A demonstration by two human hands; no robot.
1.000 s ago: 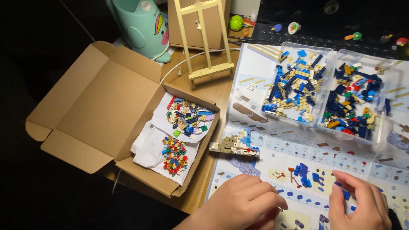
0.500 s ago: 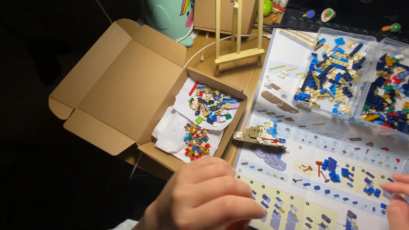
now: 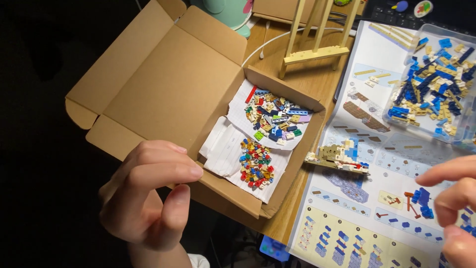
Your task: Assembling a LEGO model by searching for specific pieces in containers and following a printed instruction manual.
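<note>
My left hand (image 3: 148,193) hovers in front of an open cardboard box (image 3: 163,94), fingers curled loosely, thumb apart, nothing visible in it. Inside the box, white paper carries two heaps of small bricks: a mixed blue and tan heap (image 3: 275,116) and a red, yellow and blue heap (image 3: 255,164). My right hand (image 3: 453,208) shows at the right edge, fingers bent over the printed instruction sheet (image 3: 347,218); whether it pinches a piece I cannot tell. A small partly built tan and blue model (image 3: 337,158) lies on the sheet between the hands.
A clear plastic tray (image 3: 436,84) of blue, tan and white bricks sits at the upper right. A little wooden easel (image 3: 317,39) stands behind the box, beside a teal object (image 3: 225,12). Loose blue bricks (image 3: 421,201) lie near my right hand.
The view has swung left and moved in. My left hand has lifted off the sheet and shifted left toward the box; my right hand has slid to the right edge.
</note>
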